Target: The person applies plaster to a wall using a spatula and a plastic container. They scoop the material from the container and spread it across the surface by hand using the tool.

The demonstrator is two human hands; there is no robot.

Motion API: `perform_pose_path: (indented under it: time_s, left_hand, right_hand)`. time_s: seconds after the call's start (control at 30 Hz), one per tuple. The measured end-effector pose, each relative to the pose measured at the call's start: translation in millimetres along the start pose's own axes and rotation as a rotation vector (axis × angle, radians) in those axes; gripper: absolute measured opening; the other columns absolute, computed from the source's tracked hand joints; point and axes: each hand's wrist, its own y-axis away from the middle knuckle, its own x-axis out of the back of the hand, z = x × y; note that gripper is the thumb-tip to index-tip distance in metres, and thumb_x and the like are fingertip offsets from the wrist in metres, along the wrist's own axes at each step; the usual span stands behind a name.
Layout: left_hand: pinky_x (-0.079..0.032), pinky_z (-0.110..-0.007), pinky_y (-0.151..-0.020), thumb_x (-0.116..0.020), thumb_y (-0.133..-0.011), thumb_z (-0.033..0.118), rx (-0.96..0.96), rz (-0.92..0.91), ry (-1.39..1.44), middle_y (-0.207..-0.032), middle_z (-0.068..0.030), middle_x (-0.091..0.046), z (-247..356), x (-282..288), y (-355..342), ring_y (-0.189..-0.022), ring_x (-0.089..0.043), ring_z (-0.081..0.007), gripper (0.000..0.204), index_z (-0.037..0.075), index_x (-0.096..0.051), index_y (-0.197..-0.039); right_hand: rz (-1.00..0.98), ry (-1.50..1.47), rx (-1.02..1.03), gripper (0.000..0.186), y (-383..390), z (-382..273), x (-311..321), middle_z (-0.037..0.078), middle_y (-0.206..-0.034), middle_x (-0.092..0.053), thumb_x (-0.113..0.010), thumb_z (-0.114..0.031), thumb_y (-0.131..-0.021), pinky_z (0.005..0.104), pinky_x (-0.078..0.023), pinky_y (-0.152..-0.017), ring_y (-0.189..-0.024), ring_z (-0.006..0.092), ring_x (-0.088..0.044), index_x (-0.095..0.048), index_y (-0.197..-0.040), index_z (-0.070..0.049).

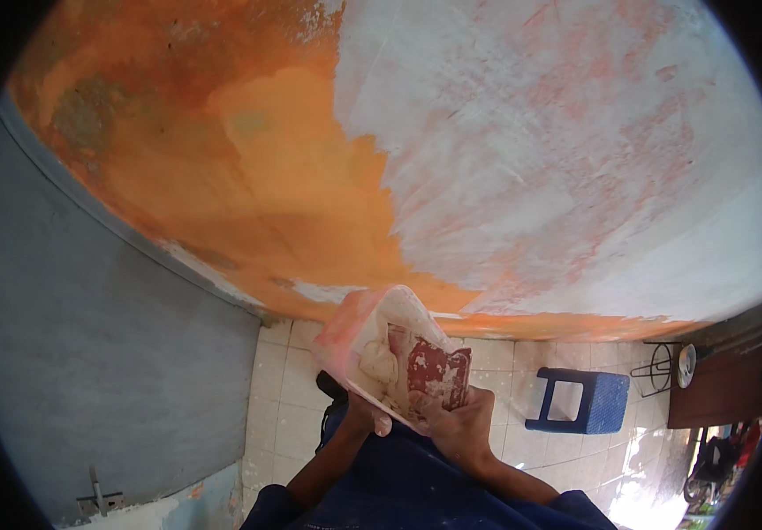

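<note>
A pink container (344, 334), its inner walls smeared white, is held tilted in front of my body. Off-white putty (379, 364) lies in a lump on its left inner side. My left hand (367, 415) grips the near left rim, thumb outside and the other fingers mostly hidden beneath. In my right hand (465, 422) is a dark red flat putty spreader (439, 367), blotched with white putty. Its blade reaches down into the container, beside the lump. The fingers of my right hand are wrapped round the spreader's near end, close to the container's rim.
Ahead rises a wall, orange (301, 177) on the left and coated whitish (522, 159) on the right. A grey door (116, 309) with a bolt stands at left. A blue stool (606, 402) lies on the tiled floor (487, 358), near a brown wooden piece (725, 389) at right.
</note>
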Motion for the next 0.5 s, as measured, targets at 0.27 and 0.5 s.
perform_pose_path:
  time_s: [0.27,0.5]
  left_hand:
    - [-0.043,-0.039,-0.100,-0.088,-0.045,0.048,0.067,0.056,0.042,-0.131,-0.0112,-0.045,10.3,-7.7,1.8,-0.120,-0.047,-0.0245,0.123,0.001,-0.025,-0.140]
    - [-0.042,-0.042,-0.101,-0.083,-0.047,0.055,0.113,0.076,0.078,-0.134,-0.0119,-0.043,12.0,-14.5,4.9,-0.122,-0.046,-0.0258,0.122,0.003,-0.025,-0.140]
  right_hand:
    - [0.050,0.083,0.002,0.015,4.7,3.3,-2.3,0.009,-0.085,-0.069,-0.070,-0.002,-0.081,0.0227,-0.051,-0.060,-0.070,0.0097,-0.062,-0.067,-0.094,0.007]
    - [0.190,0.019,0.389,0.017,19.0,-28.7,9.7,0.008,-0.087,-0.069,-0.072,0.001,-0.079,0.0239,-0.050,-0.068,-0.075,0.0101,-0.062,-0.068,-0.094,0.005]
